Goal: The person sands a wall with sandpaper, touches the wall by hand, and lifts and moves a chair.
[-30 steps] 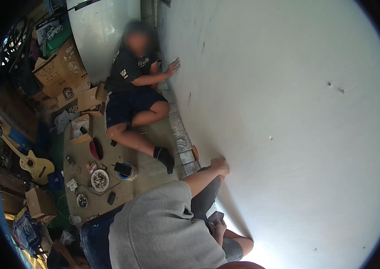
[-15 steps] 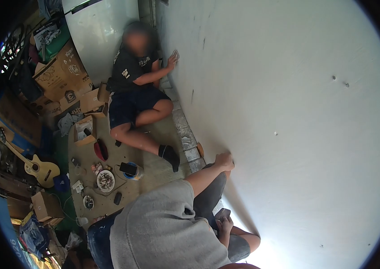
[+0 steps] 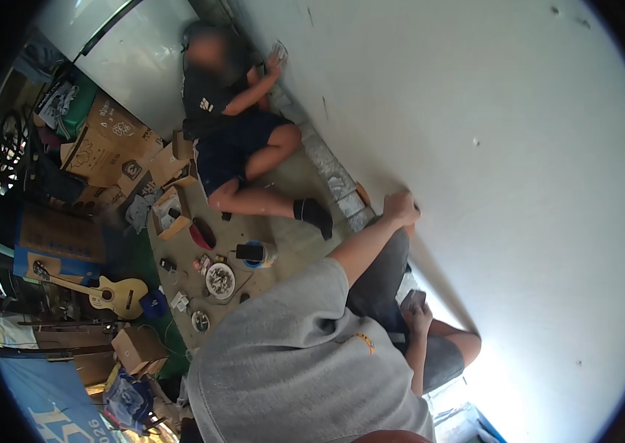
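Observation:
My left hand point(image 3: 402, 210) is closed against the white wall point(image 3: 519, 221), knuckles up, at the end of an outstretched arm. Whatever lies between its fingers and the wall is hidden, apart from a dark edge. Lower down, near my lap, my right hand point(image 3: 420, 319) grips a dark brown flat rectangular piece point(image 3: 413, 299); its exact kind is unclear. My bent knees point(image 3: 467, 348) are close to the wall.
Another person point(image 3: 235, 111) sits along the wall, one hand pressing a pale piece against it. On the floor are a plate of cigarette butts point(image 3: 220, 281), a bucket point(image 3: 268, 255) with a phone on top, and an open box point(image 3: 170, 214). A guitar point(image 3: 117, 297) and cardboard boxes point(image 3: 102, 148) stand left.
The head view has turned, so the room appears shifted and rotated. My left hand stays closed at the wall, and my right hand keeps the brown piece near my lap.

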### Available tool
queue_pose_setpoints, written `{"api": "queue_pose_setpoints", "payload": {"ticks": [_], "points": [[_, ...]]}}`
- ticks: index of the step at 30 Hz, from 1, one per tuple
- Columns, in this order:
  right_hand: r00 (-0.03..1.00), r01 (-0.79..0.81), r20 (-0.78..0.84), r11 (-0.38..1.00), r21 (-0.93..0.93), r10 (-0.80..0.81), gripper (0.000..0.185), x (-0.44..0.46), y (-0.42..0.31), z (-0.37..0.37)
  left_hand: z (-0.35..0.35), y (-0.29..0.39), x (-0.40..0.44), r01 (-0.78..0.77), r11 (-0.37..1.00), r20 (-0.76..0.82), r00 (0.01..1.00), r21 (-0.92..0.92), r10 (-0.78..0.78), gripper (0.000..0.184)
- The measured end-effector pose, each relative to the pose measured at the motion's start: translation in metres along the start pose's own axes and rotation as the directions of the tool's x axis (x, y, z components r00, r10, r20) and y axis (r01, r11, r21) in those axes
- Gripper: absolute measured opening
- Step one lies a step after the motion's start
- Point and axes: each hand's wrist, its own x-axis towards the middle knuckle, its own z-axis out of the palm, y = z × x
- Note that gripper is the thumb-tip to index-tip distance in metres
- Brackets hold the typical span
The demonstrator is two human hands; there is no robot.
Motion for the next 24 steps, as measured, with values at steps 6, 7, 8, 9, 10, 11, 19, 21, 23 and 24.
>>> {"api": "queue_pose_setpoints", "payload": {"ticks": [6,7,8,9,10,11,19,21,23,24], "points": [[0.998,-0.062,-0.026,0.998,0.025,0.063,0.02,0.011,0.017,0.001,-0.009,0.006,-0.006,-0.031,0.999,-0.05,0.998,0.025,0.032,0.023],[0.999,-0.049,-0.021,0.998,0.026,0.05,0.02,0.013,0.01,0.004,-0.011,0.006,-0.006,-0.024,0.999,-0.037,0.999,0.025,0.025,0.023],[0.998,-0.065,-0.01,0.997,0.043,0.066,0.02,0.014,0.012,0.003,-0.013,0.007,-0.006,-0.004,1.0,-0.002,1.0,0.018,0.004,0.024],[0.996,-0.089,-0.001,0.994,0.059,0.089,0.019,0.01,0.013,0.002,-0.014,0.008,-0.007,0.003,1.0,0.002,1.0,0.016,-0.003,0.024],[0.994,-0.102,0.045,0.985,0.137,0.097,0.019,0.015,0.024,-0.001,-0.014,0.009,-0.009,0.025,0.999,0.029,0.999,0.023,-0.026,0.024],[0.994,-0.105,0.048,0.985,0.137,0.099,0.019,0.009,0.022,0.0,-0.014,0.009,-0.007,0.042,0.999,0.048,0.998,0.032,-0.043,0.024],[0.997,-0.067,0.042,0.99,0.125,0.062,0.017,0.022,0.032,-0.001,-0.005,0.002,-0.003,0.0,0.999,-0.029,1.0,0.042,0.001,0.028],[0.996,-0.077,0.045,0.988,0.131,0.072,0.017,0.025,0.041,-0.002,-0.007,0.004,-0.005,-0.002,0.999,-0.021,1.0,0.045,0.003,0.028],[0.997,-0.073,0.031,0.979,0.19,0.068,0.016,0.027,0.044,0.0,-0.009,0.003,-0.005,0.007,1.0,0.016,1.0,0.02,-0.007,0.026],[0.997,-0.069,0.028,0.979,0.194,0.065,0.016,0.027,0.043,0.0,-0.009,0.003,-0.005,0.001,1.0,0.015,1.0,0.022,-0.001,0.026]]}}
